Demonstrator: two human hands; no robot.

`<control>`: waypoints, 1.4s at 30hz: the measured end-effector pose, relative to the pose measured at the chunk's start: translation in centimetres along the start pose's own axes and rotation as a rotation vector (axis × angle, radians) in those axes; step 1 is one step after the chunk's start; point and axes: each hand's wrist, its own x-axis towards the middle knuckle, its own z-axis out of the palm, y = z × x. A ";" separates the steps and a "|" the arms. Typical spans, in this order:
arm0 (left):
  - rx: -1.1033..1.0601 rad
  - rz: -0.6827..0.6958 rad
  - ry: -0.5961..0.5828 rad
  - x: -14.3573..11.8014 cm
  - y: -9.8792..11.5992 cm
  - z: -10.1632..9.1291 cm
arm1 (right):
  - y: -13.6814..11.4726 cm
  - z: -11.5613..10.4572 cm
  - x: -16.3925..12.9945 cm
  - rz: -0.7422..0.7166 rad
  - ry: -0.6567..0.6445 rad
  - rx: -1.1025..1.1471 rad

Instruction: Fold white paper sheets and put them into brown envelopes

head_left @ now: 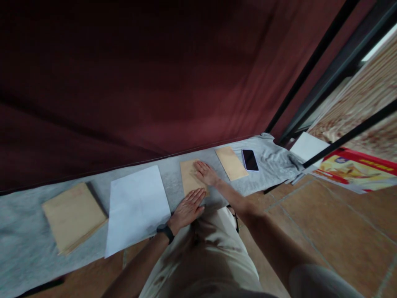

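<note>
Brown envelope is pressed flat on the grey cloth at the table's near edge, apparently mid-flattening; nothing shows whether it is filled. At its twelve o'clock end the right hand is laid open, palm down; at six o'clock the left hand is spread flat, fingers extended, nothing gripped. Another envelope and a phone lie at two o'clock, white paper and a brown stack at eight.
</note>
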 end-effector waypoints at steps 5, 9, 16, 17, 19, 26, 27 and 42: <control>-0.007 -0.022 -0.032 0.0 -0.1 -0.1 | 0.2 1.1 2.1 0.019 -0.015 -0.026; -0.025 -0.032 -0.053 0.1 0.0 -0.3 | 0.3 1.5 0.5 -0.070 -0.040 -0.005; -0.063 -0.056 -0.087 0.4 0.3 -0.8 | 0.2 0.4 -3.7 -0.263 -0.151 0.088; -0.065 -0.061 -0.089 0.3 0.3 -0.7 | 0.0 0.1 -4.4 -0.276 -0.181 0.101; -0.068 -0.067 -0.090 0.2 0.4 -0.5 | -0.4 -0.5 -5.5 -0.285 -0.242 0.124; -0.077 -0.003 -0.071 -0.1 0.4 -0.6 | -0.9 -2.6 -4.7 -0.158 -0.219 0.259; -0.079 0.006 -0.068 -0.1 0.5 -0.8 | -0.9 -2.5 -3.7 -0.133 -0.178 0.255; -0.066 -0.012 -0.087 -0.2 0.7 -1.3 | -2.9 1.3 2.0 -0.273 -0.176 0.072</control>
